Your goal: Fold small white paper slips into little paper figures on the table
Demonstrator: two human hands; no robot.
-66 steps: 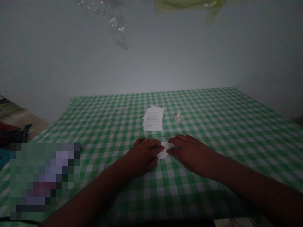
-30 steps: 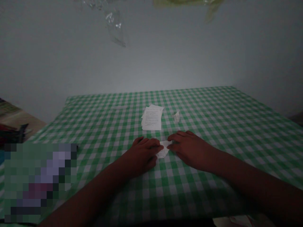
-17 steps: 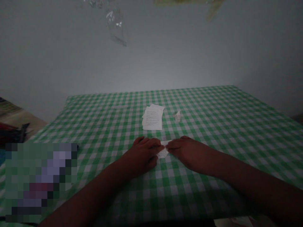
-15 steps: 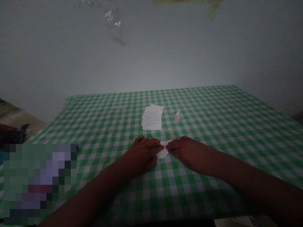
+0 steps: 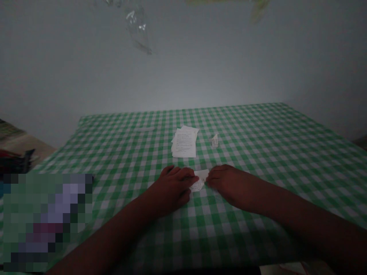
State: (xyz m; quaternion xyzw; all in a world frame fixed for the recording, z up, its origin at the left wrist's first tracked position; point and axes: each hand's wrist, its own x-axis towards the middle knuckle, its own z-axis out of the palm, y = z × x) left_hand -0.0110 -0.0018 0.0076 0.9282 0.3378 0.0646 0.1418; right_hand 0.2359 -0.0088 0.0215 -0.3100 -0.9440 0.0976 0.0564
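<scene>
The person's left hand [image 5: 174,188] lies palm down on the tabletop [image 5: 266,152], its fingers together and curved over, with the fingertips on the left end of a folded white paper slip [image 5: 199,182]. The right hand [image 5: 225,182] faces it from the other side, fingers bunched and touching the slip's right end. The slip sits between the two hands, flat against the cloth, with printed lines visible on its lower flap. In this dim light I cannot confirm whether the right hand actually grips the paper or only bears against it; neither hand is spread open. Both bare forearms run in from the lower corners. The tabletop is covered with green-and-white gingham cloth [image 5: 120,152]. Directly ahead of the hands, near but not touching them, lies a stack of printed white sheets [image 5: 184,143], slightly fanned. Just right of that stack stands a small folded scrap of paper [image 5: 215,141], its printing too small to read. At the left of the tabletop, a pixelated patch [image 5: 47,221] hides whatever lies there. Beyond the cloth's far edge rises a pale wall [image 5: 183,65], with clear plastic film [image 5: 136,25] showing high up. Dark and red items [image 5: 13,164] sit low at far left, too dim to identify.
</scene>
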